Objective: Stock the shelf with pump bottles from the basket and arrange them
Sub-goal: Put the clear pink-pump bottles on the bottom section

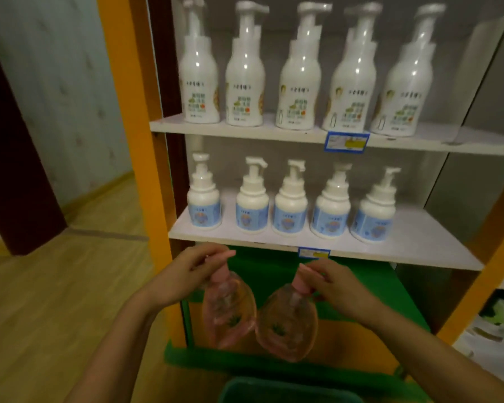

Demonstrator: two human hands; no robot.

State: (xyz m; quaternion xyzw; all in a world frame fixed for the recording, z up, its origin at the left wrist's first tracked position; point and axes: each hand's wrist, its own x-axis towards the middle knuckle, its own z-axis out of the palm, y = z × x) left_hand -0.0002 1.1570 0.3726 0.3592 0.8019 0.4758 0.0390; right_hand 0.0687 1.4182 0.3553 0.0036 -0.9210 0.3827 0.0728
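Partly cut-off basket (288,389), pink bottles (229,311) blurred

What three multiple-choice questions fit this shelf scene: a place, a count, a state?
1. Where are the two pink bottles?
A. On the top shelf.
B. On the floor.
C. In the left hand and right hand, below the lower shelf.
2. How many blue-labelled bottles stand on the lower shelf?
A. Five.
B. Three.
C. Eight.
3. What is the left hand doing?
A. Hanging open.
B. Gripping a pink bottle's pump top.
C. Touching a price tag.
Answers: C, each hand holds one under its edge; A, five in a row; B, its fingers curl round the pink top.
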